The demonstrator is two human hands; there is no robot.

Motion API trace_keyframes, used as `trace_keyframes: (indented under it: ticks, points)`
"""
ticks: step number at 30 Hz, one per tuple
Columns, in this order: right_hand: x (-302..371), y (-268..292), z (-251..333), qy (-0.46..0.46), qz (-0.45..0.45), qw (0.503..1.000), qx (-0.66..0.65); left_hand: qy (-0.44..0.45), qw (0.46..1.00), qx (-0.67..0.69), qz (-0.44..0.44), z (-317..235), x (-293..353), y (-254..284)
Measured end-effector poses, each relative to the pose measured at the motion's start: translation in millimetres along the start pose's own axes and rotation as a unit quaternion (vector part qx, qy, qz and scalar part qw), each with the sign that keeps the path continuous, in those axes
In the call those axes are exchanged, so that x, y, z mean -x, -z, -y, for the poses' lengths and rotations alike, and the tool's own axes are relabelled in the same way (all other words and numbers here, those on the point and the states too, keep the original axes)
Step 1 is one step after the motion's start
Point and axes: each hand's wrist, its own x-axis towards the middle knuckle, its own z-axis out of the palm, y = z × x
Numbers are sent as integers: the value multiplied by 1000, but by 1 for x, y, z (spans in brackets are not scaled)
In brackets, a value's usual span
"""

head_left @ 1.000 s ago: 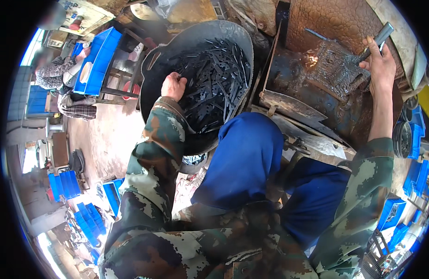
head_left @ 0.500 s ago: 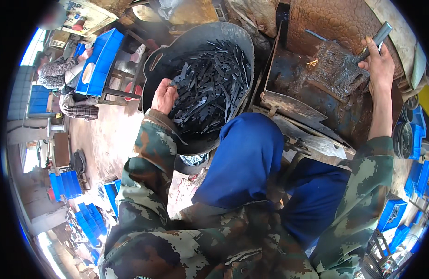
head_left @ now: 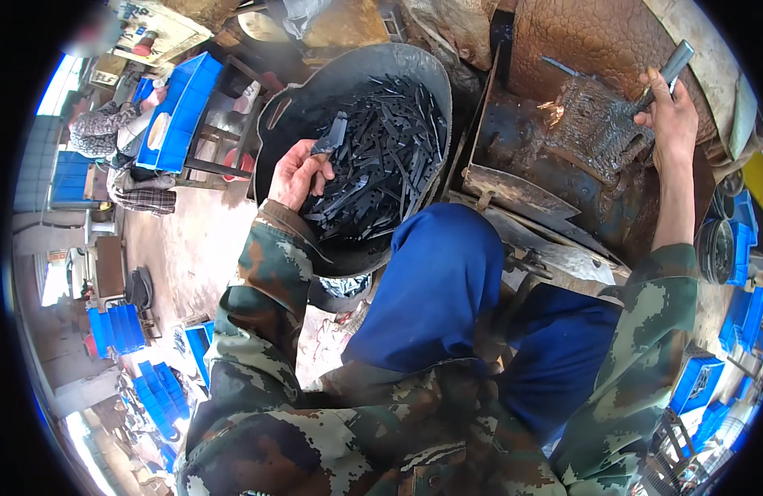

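Over the tub of metal pieces, my left hand (head_left: 299,174) pinches a flat, dark, blade-shaped metal piece (head_left: 333,136) that points up and away. Beneath it, many similar dark metal strips (head_left: 390,149) lie jumbled in a deep grey tub (head_left: 357,56). My right hand (head_left: 672,116) is closed around a grey metal bar handle (head_left: 677,61) at the far right. The bar's lower end meets a brown, grime-crusted block (head_left: 598,124) inside an open metal box (head_left: 522,178). Small orange sparks (head_left: 553,109) show at the block's left edge.
Beyond the box hangs a brown crusted sheet (head_left: 592,37). My blue-clad knee (head_left: 448,273) sits between tub and box. At the left, another person (head_left: 100,132) sits by a blue bin (head_left: 181,112). Blue crates (head_left: 696,382) stand at the right.
My left hand now shows a blade-shaped piece raised in its fingers, where before it was low at the strips with no piece visible. The sparks have grown; my right hand has barely moved.
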Motion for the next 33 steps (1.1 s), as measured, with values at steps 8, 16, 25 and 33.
trace_keyframes:
  ticks: [8,16,25,33]
  points:
    - [-1,-1,0,-1,3,1000,-7,45,996,-35,-75,27,-45,29]
    - [2,-2,3,-4,-1,1000,-1,55,870,-469,-145,62,-99,9]
    - [3,-2,5,-5,7,1000,-4,126,812,-559,-111,33,-102,-5]
    - [3,-2,6,-5,5,1000,-8,138,798,-584,-59,36,-94,8]
